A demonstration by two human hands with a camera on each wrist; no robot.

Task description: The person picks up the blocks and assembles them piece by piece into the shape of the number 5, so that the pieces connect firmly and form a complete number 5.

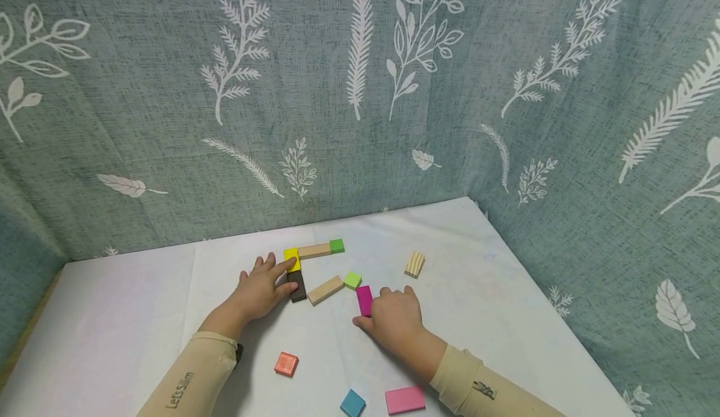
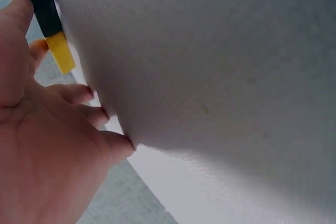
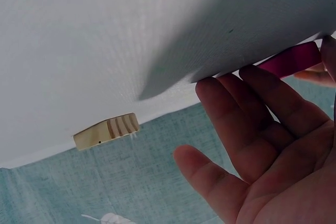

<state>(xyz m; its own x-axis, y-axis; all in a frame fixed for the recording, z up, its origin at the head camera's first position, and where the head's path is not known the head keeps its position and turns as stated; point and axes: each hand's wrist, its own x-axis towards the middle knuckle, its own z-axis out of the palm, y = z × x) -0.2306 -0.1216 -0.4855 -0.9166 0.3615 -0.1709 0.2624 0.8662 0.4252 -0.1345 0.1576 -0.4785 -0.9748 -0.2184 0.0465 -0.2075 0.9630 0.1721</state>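
Note:
My left hand (image 1: 260, 292) lies with fingers spread at the row of blocks. Its index finger touches the yellow block (image 1: 291, 256), and its thumb rests on the black block (image 1: 297, 287), which sits end to end with the yellow one. In the left wrist view, the remaining fingertips come down on the white cloth. My right hand (image 1: 398, 314) holds a magenta block (image 1: 364, 300) low at the tabletop, thumb at its near end and fingers along its right side. Just beyond it sit a lime-green block (image 1: 352, 280) and a plain wooden block (image 1: 325, 290) in a slanting line.
Another wooden block (image 1: 315, 251) and a green block (image 1: 336, 246) continue from the yellow one. A striped wavy block (image 1: 415, 264) stands right of them. Nearer lie an orange block (image 1: 286, 364), a blue block (image 1: 353, 402) and a pink block (image 1: 405, 399). Patterned curtains (image 1: 315, 92) surround the table.

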